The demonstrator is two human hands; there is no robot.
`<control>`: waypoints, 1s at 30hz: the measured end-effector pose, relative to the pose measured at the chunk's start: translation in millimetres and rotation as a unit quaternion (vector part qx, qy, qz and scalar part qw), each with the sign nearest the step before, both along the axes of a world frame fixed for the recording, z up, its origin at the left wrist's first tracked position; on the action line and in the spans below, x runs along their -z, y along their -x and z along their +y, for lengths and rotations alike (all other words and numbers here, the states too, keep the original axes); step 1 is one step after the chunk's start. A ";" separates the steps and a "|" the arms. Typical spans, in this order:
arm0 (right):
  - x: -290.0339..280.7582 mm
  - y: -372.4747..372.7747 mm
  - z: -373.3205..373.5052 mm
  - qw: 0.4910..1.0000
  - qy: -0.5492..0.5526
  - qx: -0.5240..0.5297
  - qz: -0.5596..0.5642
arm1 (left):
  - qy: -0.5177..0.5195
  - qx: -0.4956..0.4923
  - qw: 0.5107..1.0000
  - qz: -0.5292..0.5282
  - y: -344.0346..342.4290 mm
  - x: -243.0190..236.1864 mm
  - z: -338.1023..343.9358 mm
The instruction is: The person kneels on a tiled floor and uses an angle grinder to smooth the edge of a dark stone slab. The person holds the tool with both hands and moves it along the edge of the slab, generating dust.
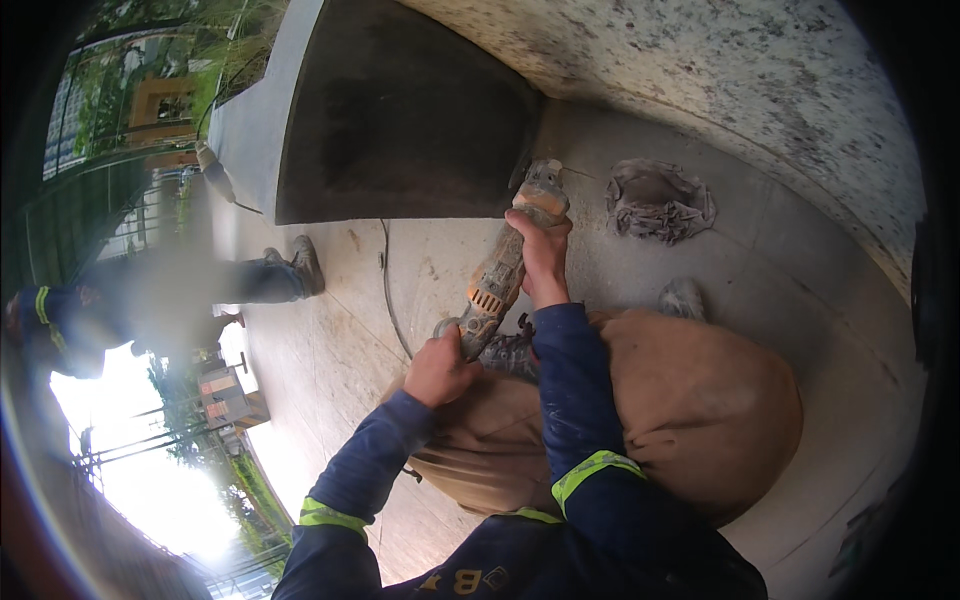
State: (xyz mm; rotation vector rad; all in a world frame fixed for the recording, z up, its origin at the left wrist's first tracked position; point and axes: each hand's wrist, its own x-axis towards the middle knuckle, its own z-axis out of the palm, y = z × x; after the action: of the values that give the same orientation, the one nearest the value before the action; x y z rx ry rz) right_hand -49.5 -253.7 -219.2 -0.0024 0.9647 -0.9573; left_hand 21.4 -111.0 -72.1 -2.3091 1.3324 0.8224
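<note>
While I work through the head view from afar, I list the following. Item one: a long, dust-coated power tool with a grey and orange body [492, 285], held slantwise above the pale tiled floor [345, 285], its head beside the lower right corner of a flat, dark, near-black panel [410, 120]. Whether head and panel touch, I cannot tell.

Item two: the left fingers [442, 362], curled closed around the tool's rear end. Item three: the right fingers [543, 250], wrapped around its front part, just behind the head; both grips leave only the tool's width open.

Surroundings: a crumpled, greyish-mauve cloth [658, 202] on the floor, right of the tool's head; a speckled, cream-and-grey stone surface [740, 85] rising beyond it; a thin, dark cable [390, 290] lying left of the tool; my bent knees in tan-brown trousers [700, 410], below the tool; navy sleeves with yellow-green bands [580, 380]. At far left, partly blurred, stands a co-worker in dark clothing [262, 281].
</note>
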 end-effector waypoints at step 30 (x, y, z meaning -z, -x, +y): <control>31.7 5.0 -75.1 0.984 0.050 -0.087 0.149 | 0.061 -0.077 0.995 0.026 28.6 42.5 -51.8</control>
State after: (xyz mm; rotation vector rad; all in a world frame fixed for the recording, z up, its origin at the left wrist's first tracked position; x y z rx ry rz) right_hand -54.4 -328.8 -250.9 -0.3172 1.1692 -0.8556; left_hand -7.2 -162.8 -114.7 -2.5278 1.2709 0.8761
